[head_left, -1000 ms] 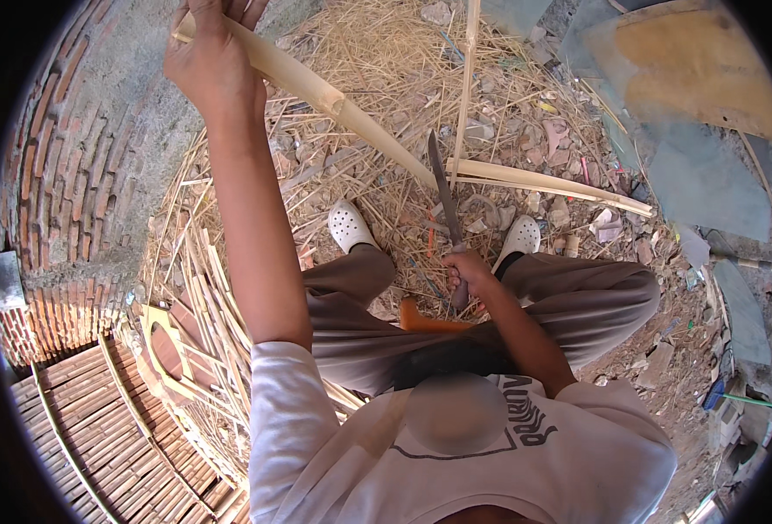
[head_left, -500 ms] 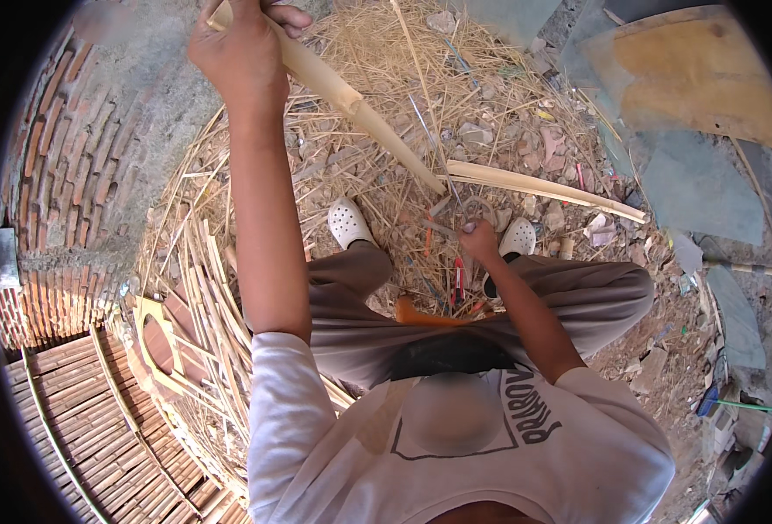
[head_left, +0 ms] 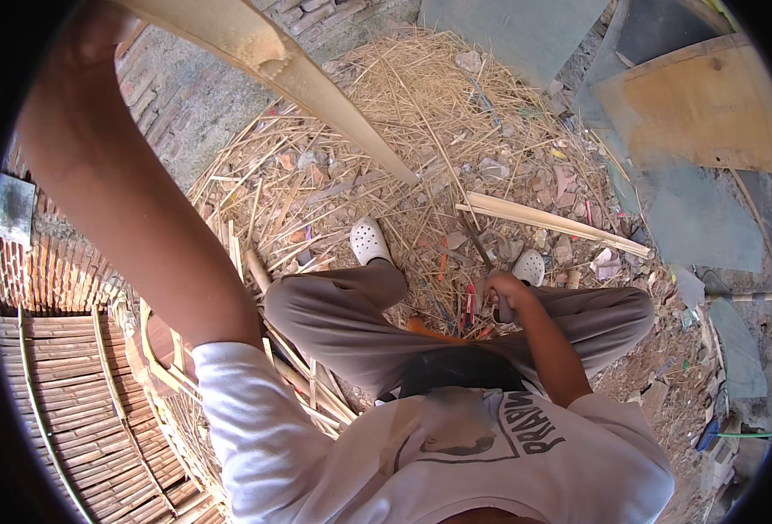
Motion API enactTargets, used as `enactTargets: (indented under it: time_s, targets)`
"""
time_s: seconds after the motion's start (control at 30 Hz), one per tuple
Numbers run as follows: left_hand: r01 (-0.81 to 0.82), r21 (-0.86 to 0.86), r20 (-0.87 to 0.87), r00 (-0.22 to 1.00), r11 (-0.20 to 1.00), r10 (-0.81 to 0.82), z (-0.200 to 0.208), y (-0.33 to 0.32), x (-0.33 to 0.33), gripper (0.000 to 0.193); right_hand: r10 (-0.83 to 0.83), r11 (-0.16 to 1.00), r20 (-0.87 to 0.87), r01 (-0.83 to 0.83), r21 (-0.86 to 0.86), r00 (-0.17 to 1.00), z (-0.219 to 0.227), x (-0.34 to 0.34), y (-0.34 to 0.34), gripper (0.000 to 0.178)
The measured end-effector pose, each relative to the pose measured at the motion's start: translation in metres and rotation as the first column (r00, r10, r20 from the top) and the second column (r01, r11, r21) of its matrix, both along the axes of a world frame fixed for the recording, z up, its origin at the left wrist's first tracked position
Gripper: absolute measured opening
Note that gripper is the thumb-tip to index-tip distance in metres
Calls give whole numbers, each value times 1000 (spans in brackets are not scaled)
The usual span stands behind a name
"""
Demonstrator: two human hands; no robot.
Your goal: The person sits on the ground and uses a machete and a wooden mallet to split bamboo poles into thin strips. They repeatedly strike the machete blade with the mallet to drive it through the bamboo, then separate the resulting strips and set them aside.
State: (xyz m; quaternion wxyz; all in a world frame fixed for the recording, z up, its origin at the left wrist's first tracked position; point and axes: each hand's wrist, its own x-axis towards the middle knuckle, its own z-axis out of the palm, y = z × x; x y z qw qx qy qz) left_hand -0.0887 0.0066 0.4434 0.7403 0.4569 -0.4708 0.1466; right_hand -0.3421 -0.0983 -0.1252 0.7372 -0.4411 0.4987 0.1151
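At the upper left my left hand point(head_left: 98, 35) is closed round a split bamboo piece point(head_left: 298, 74), partly cut off by the dark rim. The piece is pale, with a node near its middle, and slants down to a tapered end over the littered ground. My right hand point(head_left: 508, 290) is closed on a knife point(head_left: 476, 243) in front of my right knee. Its dark, narrow blade points away and to the left, apart from the bamboo, and part of the handle shows below my fist. Past the blade lie split bamboo strips point(head_left: 560, 224) on the ground.
Straw-like shavings point(head_left: 403, 96) and rubble cover the ground. A red-handled tool point(head_left: 469, 307) lies between my legs. Bamboo strips point(head_left: 316, 384) lie by my left leg, beside a slatted bamboo panel point(head_left: 98, 410). Brick wall stands left; flat sheets point(head_left: 700, 105) lean at right.
My left hand has swung left and closer, lifting the bamboo off the lying strips. My right hand has drawn back toward my right knee with the knife.
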Motion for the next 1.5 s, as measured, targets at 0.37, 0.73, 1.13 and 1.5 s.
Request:
enactTargets:
  time_s: [0.37,0.73,1.13,1.5]
  targets:
    - [586,222,-152,810,780,-566,-104,-96,16,91,-365,901,161,304,310,917,215,-88,39,9]
    - [507,88,-259,843,857,-472,-155,-131,-26,62,-128,717,615,501,-485,778,387,-84,43,17]
    - [535,129,-433,788,835,-438,-183,-131,-51,42,97,727,504,285,-625,858,408,-55,63,14]
    - [471,126,-359,842,873,-402,-192,-137,-50,39,52,807,460,234,-542,886,417,-53,60,15]
